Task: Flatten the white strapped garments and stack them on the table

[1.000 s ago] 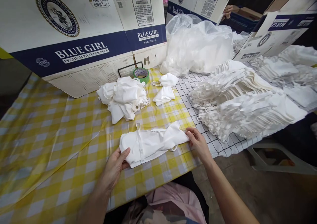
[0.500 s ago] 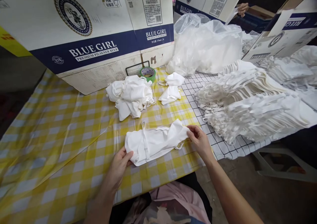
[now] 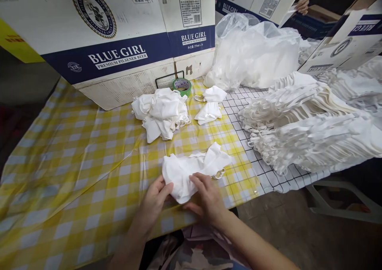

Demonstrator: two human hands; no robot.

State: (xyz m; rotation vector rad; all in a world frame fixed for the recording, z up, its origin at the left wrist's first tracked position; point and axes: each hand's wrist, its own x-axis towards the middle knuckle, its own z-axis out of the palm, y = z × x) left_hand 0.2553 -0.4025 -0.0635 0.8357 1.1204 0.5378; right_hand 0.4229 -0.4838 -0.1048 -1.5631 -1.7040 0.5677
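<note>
Left hand on cloth (white, rumpled)

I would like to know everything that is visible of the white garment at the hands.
The garment is white, of what looks like soft, smooth fabric, creased and partly bunched. A thin strap loops out near its rumpled right end. It rests on the checked tablecloth. The left hand pinches its left edge, thumb on top; the right hand touches it near the middle.

Pale stool, apparently; dim floor
</note>
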